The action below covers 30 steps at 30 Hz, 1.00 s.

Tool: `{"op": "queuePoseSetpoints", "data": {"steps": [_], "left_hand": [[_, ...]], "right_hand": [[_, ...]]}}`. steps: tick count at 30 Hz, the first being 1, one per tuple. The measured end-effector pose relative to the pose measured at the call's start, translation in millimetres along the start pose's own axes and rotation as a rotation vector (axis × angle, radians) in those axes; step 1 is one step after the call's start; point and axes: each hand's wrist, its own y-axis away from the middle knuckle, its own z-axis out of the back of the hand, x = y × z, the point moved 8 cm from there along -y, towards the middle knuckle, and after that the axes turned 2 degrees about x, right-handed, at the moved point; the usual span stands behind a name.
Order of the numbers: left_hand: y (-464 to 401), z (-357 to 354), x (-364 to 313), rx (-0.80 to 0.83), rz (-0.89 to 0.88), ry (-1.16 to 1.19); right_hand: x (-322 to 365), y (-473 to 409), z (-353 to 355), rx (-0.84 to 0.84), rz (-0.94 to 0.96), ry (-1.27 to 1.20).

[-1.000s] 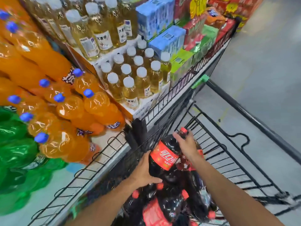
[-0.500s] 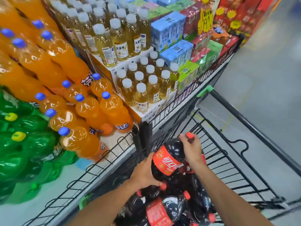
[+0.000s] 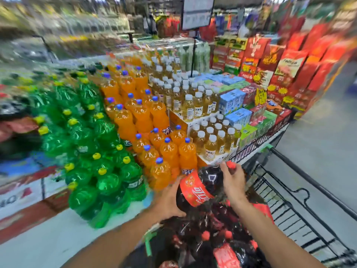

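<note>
A large dark cola bottle (image 3: 201, 187) with a red label and red cap is lifted above the black wire cart (image 3: 286, 213). My left hand (image 3: 168, 202) holds its lower body from the left. My right hand (image 3: 232, 180) grips the neck end, just below the red cap. Several more cola bottles (image 3: 212, 242) lie piled in the cart under it. The frame is blurred by motion.
On the display shelf to the left stand green soda bottles (image 3: 92, 161), orange soda bottles (image 3: 154, 144) and pale tea bottles (image 3: 208, 136), with blue cartons (image 3: 231, 101) and red boxes (image 3: 286, 70) behind. Grey floor lies to the right of the cart.
Both hands have raised the cola bottle out of the cart pile toward the shelf. My view has swung up and left, showing more of the display.
</note>
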Motion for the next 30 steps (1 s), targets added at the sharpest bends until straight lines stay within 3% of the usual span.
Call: {"op": "queuePoseSetpoints", "data": {"steps": [10, 19, 23, 27, 30], "left_hand": [[238.3, 165.9, 138.6, -0.247, 0.147, -0.033], [446.6, 275.6, 207.7, -0.554, 0.412, -0.106], [495.9, 303.8, 226.0, -0.697, 0.453, -0.074], [518.2, 314.4, 244.2, -0.798, 0.493, -0.038], [515.6, 315.6, 270.7, -0.786, 0.506, 0.004]], "right_hand": [[124.0, 202.5, -194.5, 0.302, 0.209, -0.069], [203.2, 361.5, -352.7, 0.677, 0.270, -0.254], [218.9, 406.5, -404.4, 0.872, 0.204, -0.351], [202.2, 436.5, -467.1, 1.081, 0.020, -0.333], [188.7, 435.4, -501.7, 1.093, -0.024, -0.288]]}}
